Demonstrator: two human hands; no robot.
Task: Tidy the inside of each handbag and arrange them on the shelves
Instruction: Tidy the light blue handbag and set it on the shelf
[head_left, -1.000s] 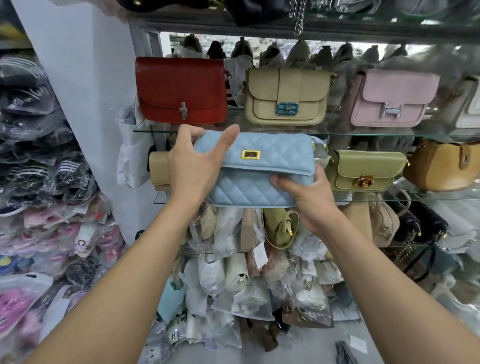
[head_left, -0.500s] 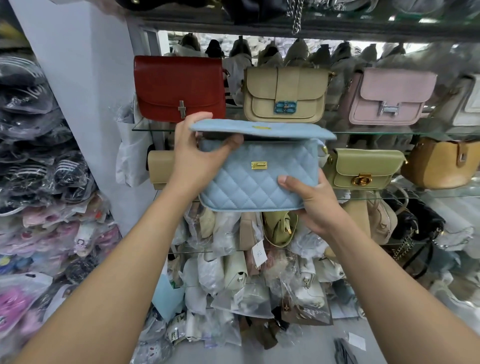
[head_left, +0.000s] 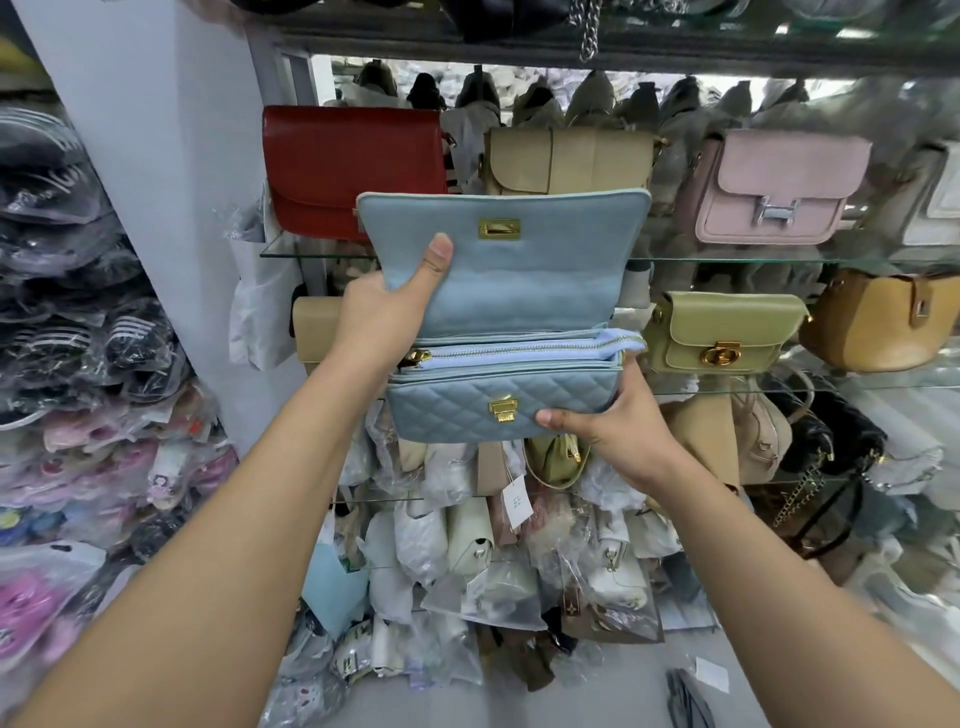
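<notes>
Crowded glass shelves (head_left: 727, 258) behind. Blue bag (head_left: 498, 410) held mid-air, flap (head_left: 524, 275) up, zip edge showing. Left hand (head_left: 379, 317) clamped on flap's left edge, thumb inside; right hand (head_left: 623, 431) gripping lower right corner. Red bag (head_left: 353, 166) just behind flap; green bag (head_left: 722, 332) right.

Bright, even overhead light, soft shadows, glare on glass shelves (head_left: 753, 258), blur + fisheye warp twd edges

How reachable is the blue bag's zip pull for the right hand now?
Probably not: the right hand grips the blue bag's lower right corner, and the zip pull sits at the opposite end. Nothing covers it; the left hand holds the flap up.
</notes>
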